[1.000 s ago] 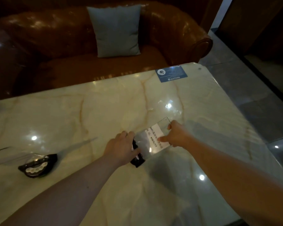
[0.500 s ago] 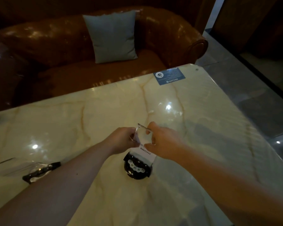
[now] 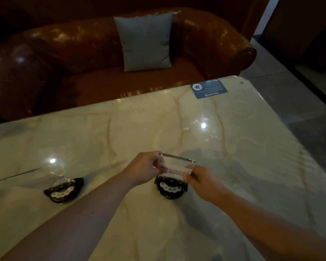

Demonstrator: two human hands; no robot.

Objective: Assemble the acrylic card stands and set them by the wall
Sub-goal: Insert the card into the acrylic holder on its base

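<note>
A clear acrylic panel (image 3: pixel 177 163) with a white printed card in it stands upright in a black half-round base (image 3: pixel 170 189) on the marble table (image 3: pixel 233 147). My left hand (image 3: pixel 142 167) pinches the panel's left edge and my right hand (image 3: pixel 200 180) grips its lower right corner. A second black base (image 3: pixel 63 190) lies to the left, with another clear panel (image 3: pixel 45 176) lying nearly flat against it.
A blue sticker (image 3: pixel 208 89) sits near the table's far right corner. Behind the table stands a brown leather sofa (image 3: pixel 83 53) with a grey cushion (image 3: pixel 145 42). Grey tiled floor (image 3: pixel 299 110) runs along the right of the table.
The panel went from lying tilted beside the base to standing upright in it. Both hands moved with it and now hold its two sides.
</note>
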